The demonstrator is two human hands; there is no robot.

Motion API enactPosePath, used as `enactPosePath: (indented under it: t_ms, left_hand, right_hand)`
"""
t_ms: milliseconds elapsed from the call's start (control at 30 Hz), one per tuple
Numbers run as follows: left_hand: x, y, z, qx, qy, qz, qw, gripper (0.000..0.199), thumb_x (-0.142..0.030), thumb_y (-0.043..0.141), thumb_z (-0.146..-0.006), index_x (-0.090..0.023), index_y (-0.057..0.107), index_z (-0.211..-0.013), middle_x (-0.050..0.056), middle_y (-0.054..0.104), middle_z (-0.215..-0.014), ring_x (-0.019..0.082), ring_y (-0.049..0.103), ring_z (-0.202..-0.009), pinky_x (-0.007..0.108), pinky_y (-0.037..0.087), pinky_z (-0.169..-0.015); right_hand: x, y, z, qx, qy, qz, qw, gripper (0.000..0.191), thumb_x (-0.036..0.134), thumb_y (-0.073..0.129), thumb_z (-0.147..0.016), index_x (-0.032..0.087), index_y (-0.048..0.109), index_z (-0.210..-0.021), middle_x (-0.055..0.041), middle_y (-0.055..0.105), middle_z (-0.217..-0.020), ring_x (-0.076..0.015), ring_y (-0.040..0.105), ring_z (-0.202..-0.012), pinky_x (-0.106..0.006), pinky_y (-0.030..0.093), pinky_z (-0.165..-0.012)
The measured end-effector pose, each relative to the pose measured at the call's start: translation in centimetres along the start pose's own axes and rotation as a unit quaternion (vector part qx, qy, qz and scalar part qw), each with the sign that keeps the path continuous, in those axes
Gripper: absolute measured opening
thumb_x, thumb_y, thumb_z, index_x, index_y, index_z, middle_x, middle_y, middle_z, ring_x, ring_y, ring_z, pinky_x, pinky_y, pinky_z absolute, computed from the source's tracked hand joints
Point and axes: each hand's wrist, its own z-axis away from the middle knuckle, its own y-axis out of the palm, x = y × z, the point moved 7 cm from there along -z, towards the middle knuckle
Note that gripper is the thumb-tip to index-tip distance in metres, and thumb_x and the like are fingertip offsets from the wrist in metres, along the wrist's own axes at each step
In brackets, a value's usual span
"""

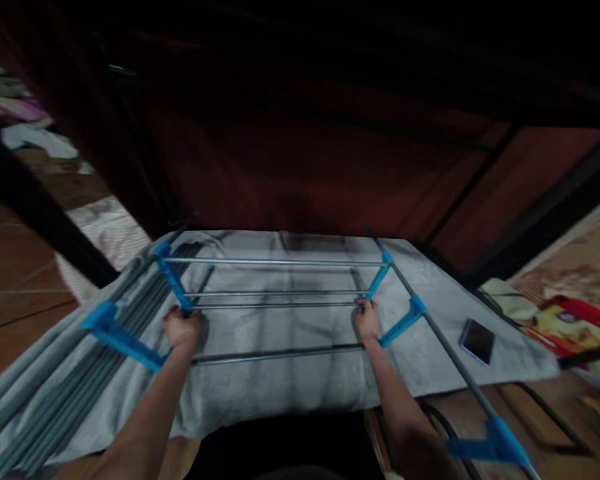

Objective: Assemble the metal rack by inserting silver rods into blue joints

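- I judge the step in hand as handling and steadying the rack-like frame of grey metal rods and blue plastic brackets (403, 323), gripped at both sides.
- My left hand (181, 327) is closed around the frame by the lower end of a left bracket; my right hand (367, 322) has its fingers curled on the matching right end of an inner crossbar. Blur hides the exact finger contact.
- As I judge it, any shift from here calls for both hands moving level, so the crossbars don't twist.
- The frame lies over the counter covered in pale cloth (260, 395), spanning its middle; its right side pole (447, 348) overhangs the near edge.
- The crossbars run left to right, roughly along that edge; the side pole points from the far edge towards me. I can't tell which axis is longer.
- Loose grey tubes (75, 393) lie along the left edge, a dark phone (477, 341) near the right.
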Motion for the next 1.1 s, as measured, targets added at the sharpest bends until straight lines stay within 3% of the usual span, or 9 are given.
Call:
enactPosePath:
  t_ms: [100, 167, 267, 333, 433, 633, 900, 1100]
  left_hand:
    - [0.0, -0.3, 0.6, -0.016, 0.002, -0.012, 1.0, 0.05, -0.029, 0.058, -0.077, -0.01, 0.05, -0.123, 0.025, 0.055, -0.129, 0.044, 0.052, -0.123, 0.056, 0.05, -0.088]
    - [-2.1, 0.1, 1.6, -0.001, 0.14, -0.055, 0.989, 0.04, -0.032, 0.049, -0.084, -0.015, 0.056, -0.12, 0.02, 0.057, -0.128, 0.041, 0.052, -0.122, 0.056, 0.047, -0.095]
    - [-5.6, 2.2, 4.3, 0.076, 0.344, -0.116, 0.929, 0.039, -0.034, 0.041, -0.089, -0.024, 0.06, -0.121, 0.012, 0.062, -0.127, 0.031, 0.056, -0.116, 0.048, 0.045, -0.1]
    - [-7.3, 3.8, 5.7, 0.12, 0.419, -0.124, 0.891, 0.041, -0.035, 0.044, -0.088, -0.028, 0.061, -0.125, 0.008, 0.064, -0.129, 0.029, 0.056, -0.117, 0.045, 0.044, -0.101]
    - [-9.0, 6.2, 7.1, 0.175, 0.482, -0.111, 0.851, 0.041, -0.032, 0.049, -0.086, -0.031, 0.065, -0.124, 0.006, 0.068, -0.125, 0.026, 0.059, -0.117, 0.04, 0.042, -0.103]
    - [-9.0, 8.9, 6.2, 0.198, 0.47, -0.109, 0.853, 0.038, -0.035, 0.041, -0.09, -0.03, 0.071, -0.113, 0.006, 0.073, -0.115, 0.027, 0.062, -0.112, 0.042, 0.042, -0.097]
    - [-7.9, 8.9, 5.0, 0.198, 0.447, -0.112, 0.865, 0.037, -0.036, 0.037, -0.092, -0.033, 0.067, -0.111, 0.002, 0.073, -0.113, 0.022, 0.06, -0.112, 0.037, 0.04, -0.099]
    - [-7.5, 9.3, 5.0, 0.213, 0.455, -0.117, 0.856, 0.039, -0.039, 0.031, -0.094, -0.033, 0.065, -0.114, 0.001, 0.072, -0.116, 0.02, 0.059, -0.114, 0.036, 0.038, -0.1]
  right_hand:
    - [-1.4, -0.4, -0.7, -0.051, 0.036, -0.013, 0.998, 0.027, 0.011, 0.043, -0.074, 0.017, 0.057, -0.097, -0.0093, 0.058, -0.099, -0.0218, 0.057, -0.094, -0.034, 0.045, -0.093]
    - [-2.5, -0.5, -1.1, -0.071, 0.057, -0.013, 0.996, 0.029, 0.011, 0.043, -0.073, 0.017, 0.054, -0.099, -0.0075, 0.058, -0.094, -0.0218, 0.057, -0.092, -0.034, 0.046, -0.089]
    - [-3.4, -0.1, -1.5, -0.072, 0.058, -0.026, 0.995, 0.036, 0.009, 0.044, -0.07, 0.019, 0.053, -0.103, -0.005, 0.059, -0.092, -0.0214, 0.057, -0.093, -0.032, 0.046, -0.088]
    - [-3.7, 0.3, -1.7, -0.063, 0.051, -0.032, 0.996, 0.039, 0.008, 0.046, -0.066, 0.02, 0.054, -0.103, -0.0047, 0.059, -0.092, -0.0215, 0.056, -0.094, -0.031, 0.045, -0.089]
    - [-4.0, 0.9, -1.9, -0.054, 0.048, -0.036, 0.997, 0.041, 0.006, 0.045, -0.062, 0.019, 0.056, -0.1, -0.0054, 0.058, -0.091, -0.0221, 0.055, -0.094, -0.033, 0.044, -0.092]
    - [-4.6, 1.1, -2.4, -0.049, 0.046, -0.038, 0.997, 0.041, 0.006, 0.044, -0.06, 0.018, 0.058, -0.096, -0.0024, 0.053, -0.084, -0.0201, 0.05, -0.085, -0.032, 0.043, -0.09]
    - [-4.0, 1.7, -2.1, -0.041, 0.038, -0.022, 0.998, 0.038, 0.006, 0.044, -0.058, 0.018, 0.059, -0.091, -0.0014, 0.053, -0.08, -0.019, 0.048, -0.083, -0.031, 0.043, -0.088]
    - [-4.2, 1.9, -2.4, -0.037, 0.042, -0.016, 0.998, 0.039, 0.004, 0.042, -0.058, 0.017, 0.06, -0.09, -0.0021, 0.053, -0.08, -0.0187, 0.048, -0.081, -0.029, 0.043, -0.085]
